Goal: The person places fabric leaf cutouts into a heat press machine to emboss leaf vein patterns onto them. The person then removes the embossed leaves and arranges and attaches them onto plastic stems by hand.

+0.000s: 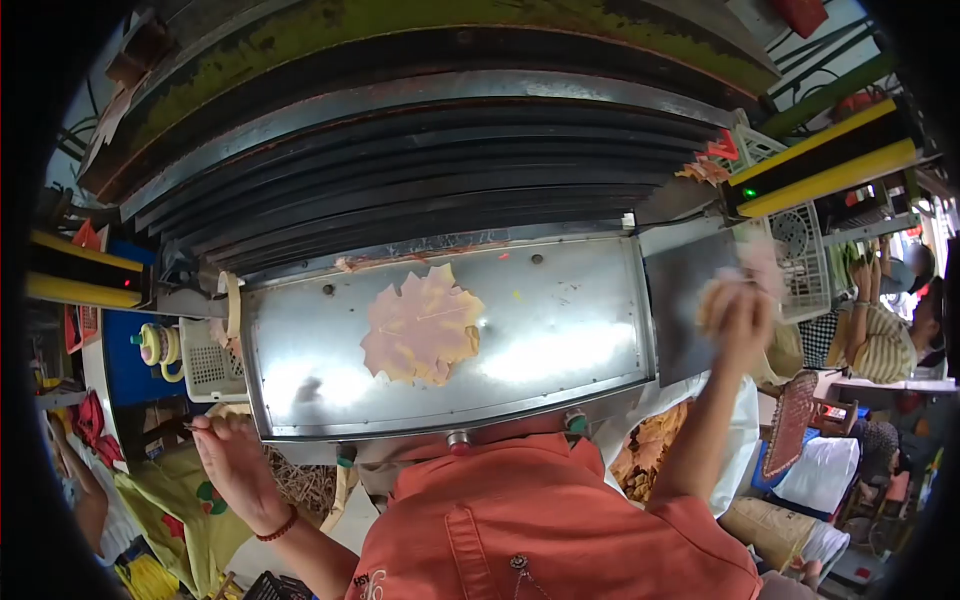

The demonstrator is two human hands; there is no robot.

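A stack of pinkish-tan maple leaves (422, 325) lies flat on the shiny metal plate (540, 300) in front of me, left of its middle. My right hand (745, 315) is off the plate's right end, above a dark flat sheet (690, 300). It is smeared by motion, with its fingers closed on pale, leaf-coloured pieces whose outline is blurred. Off the plate's front left corner, my left hand (235, 460) is raised with its fingers pinched together. A thin dark tip shows at its fingertips, too small to name.
Dark ribbed machine layers (430, 170) rise behind the plate. Yellow-black sensor bars (825, 160) flank both sides. Buttons (458, 441) line the front edge. White baskets (210, 360) stand left and right. A bag of brown leaves (650, 450) is at front right; another person (880, 330) sits far right.
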